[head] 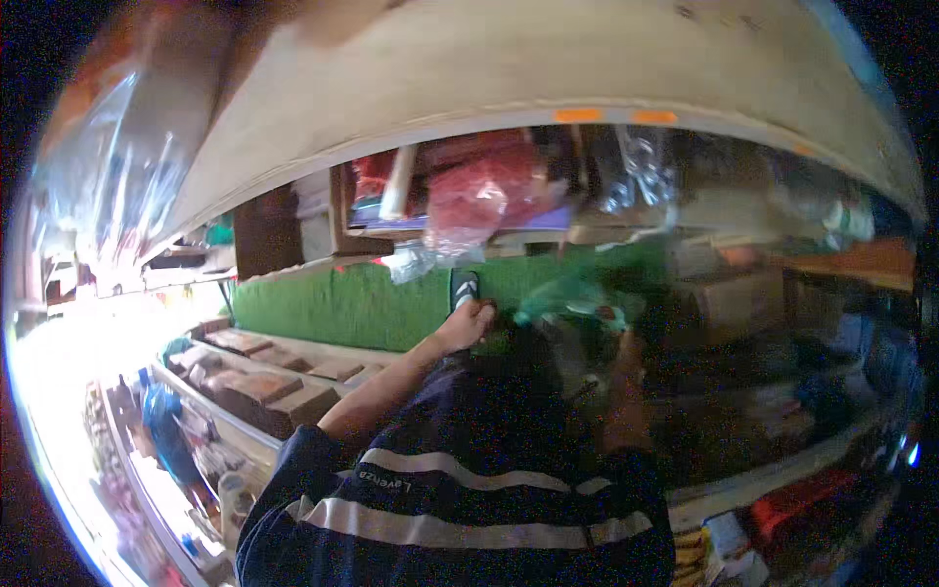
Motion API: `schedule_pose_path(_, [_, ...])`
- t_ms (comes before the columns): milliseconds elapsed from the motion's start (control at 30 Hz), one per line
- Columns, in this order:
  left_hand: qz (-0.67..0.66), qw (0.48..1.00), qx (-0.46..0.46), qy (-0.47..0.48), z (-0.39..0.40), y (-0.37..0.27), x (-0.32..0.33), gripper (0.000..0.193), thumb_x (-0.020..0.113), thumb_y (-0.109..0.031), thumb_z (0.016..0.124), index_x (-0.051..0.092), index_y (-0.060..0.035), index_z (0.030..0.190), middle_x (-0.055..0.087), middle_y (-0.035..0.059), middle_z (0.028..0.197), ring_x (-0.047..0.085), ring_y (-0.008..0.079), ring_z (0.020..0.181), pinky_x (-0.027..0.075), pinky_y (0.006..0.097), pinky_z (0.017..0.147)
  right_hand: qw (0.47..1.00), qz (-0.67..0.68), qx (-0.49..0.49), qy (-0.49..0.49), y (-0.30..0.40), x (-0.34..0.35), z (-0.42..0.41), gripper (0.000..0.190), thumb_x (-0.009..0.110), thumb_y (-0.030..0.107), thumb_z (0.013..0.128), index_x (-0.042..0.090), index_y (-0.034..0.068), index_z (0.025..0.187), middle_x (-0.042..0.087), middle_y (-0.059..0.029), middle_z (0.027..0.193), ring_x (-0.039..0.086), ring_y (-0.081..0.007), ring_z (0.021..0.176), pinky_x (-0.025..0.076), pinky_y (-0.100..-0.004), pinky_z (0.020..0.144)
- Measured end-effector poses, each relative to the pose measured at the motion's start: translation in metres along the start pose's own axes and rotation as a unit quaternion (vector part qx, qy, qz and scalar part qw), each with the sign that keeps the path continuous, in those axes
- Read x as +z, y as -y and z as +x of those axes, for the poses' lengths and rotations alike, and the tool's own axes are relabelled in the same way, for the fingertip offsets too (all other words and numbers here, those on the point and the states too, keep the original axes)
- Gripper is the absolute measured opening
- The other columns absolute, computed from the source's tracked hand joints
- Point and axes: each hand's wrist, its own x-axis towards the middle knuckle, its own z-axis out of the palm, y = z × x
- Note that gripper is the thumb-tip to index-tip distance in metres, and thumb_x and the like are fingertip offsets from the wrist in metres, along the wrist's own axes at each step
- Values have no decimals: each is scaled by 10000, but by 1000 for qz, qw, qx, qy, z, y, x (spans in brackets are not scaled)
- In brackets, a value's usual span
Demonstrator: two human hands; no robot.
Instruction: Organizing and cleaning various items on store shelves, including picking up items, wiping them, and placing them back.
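Observation:
My left hand [468, 324] hangs in front of my body above the green floor covering [330, 304]. Its fingers are curled in, and I see nothing in them. A sandalled foot [463, 286] shows just beyond it. To the right, in shadow and blurred by motion, my right hand [625, 339] grips a green translucent plastic bag [572, 297]. The bag spreads out ahead of and to the left of that hand. What it contains is too blurred to make out.
A broad pale board [557, 66] spans the top of the view. Below it sit a pink plastic-wrapped bundle [469, 198] and cardboard boxes [741, 301]. Brown boxes [257, 385] line a shelf at left, near a glass-sided case [242, 440]. A red item [803, 502] lies lower right.

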Motion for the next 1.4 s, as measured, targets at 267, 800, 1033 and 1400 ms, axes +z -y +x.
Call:
schedule_pose_path(267, [-58, 998, -6, 9, -45, 39, -54, 323, 497, -199, 945, 493, 36, 1167, 615, 132, 1028, 557, 194, 1010, 420, 313, 883, 995, 3, 42, 89, 48, -16, -11, 392, 590, 372, 862, 623, 76, 1116, 608, -129, 1127, 541, -267, 1079, 417, -368, 937])
schedule_pose_path(800, [-138, 952, 142, 233, -53, -9, -193, 428, 609, -203, 875, 486, 9, 1225, 601, 179, 1045, 570, 162, 988, 501, 301, 801, 898, 211, -356, 149, 377, 103, -244, 358, 607, 61, 847, 551, 0, 1195, 608, -131, 1135, 596, -234, 981, 447, -318, 877])
schedule_pose_path(1033, [-13, 916, 362, 174, -64, 18, -366, 318, 605, -97, 870, 540, -43, 1177, 596, 106, 1139, 571, 221, 1037, 470, 361, 894, 946, 27, -321, -45, 394, 147, -284, 346, 650, 208, 859, 593, -10, 1121, 652, -146, 1020, 626, -251, 942, 472, -367, 827])
schedule_pose_path(1400, [282, 799, 509, -151, 49, 45, -445, 385, 608, -129, 857, 505, -54, 1221, 578, 136, 1181, 546, 284, 1092, 427, 376, 957, 962, 141, -223, -65, 392, 155, -322, 425, 648, 297, 865, 578, -16, 1145, 642, -144, 1019, 617, -242, 900, 477, -372, 797])
